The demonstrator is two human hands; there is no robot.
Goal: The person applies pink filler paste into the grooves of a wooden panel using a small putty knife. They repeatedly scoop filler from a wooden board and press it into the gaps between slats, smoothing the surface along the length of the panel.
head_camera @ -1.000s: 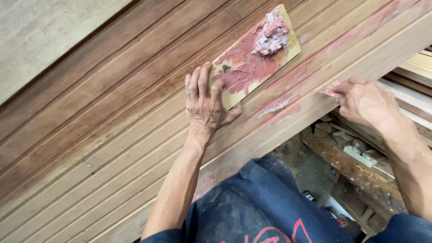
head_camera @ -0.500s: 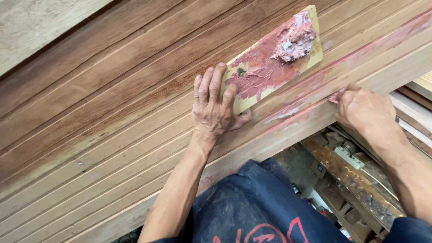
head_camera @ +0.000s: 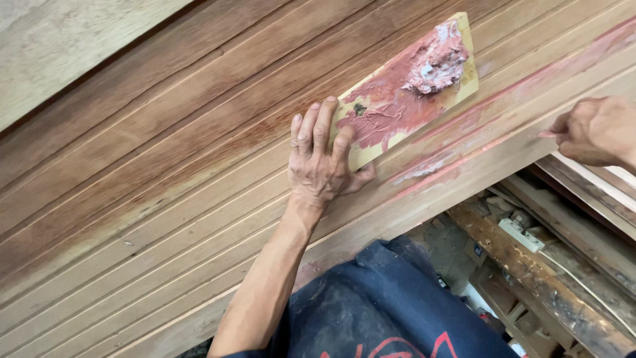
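— While the left hand [head_camera: 321, 174] lies flat, grasping nothing, what does it pin?
— The small board [head_camera: 404, 93] of pink filler [head_camera: 434, 61], just beyond its fingers. The right hand [head_camera: 596, 131] pinches a scraper; filling grooves in the planks [head_camera: 165, 166] seems underway, reloading likely next.

A small yellowish board [head_camera: 404, 99] is lying flat and slantwise on grooved reddish-brown planks [head_camera: 165, 166]. It is carrying smeared pink filler, with a lump [head_camera: 434, 63] sitting at its far end.
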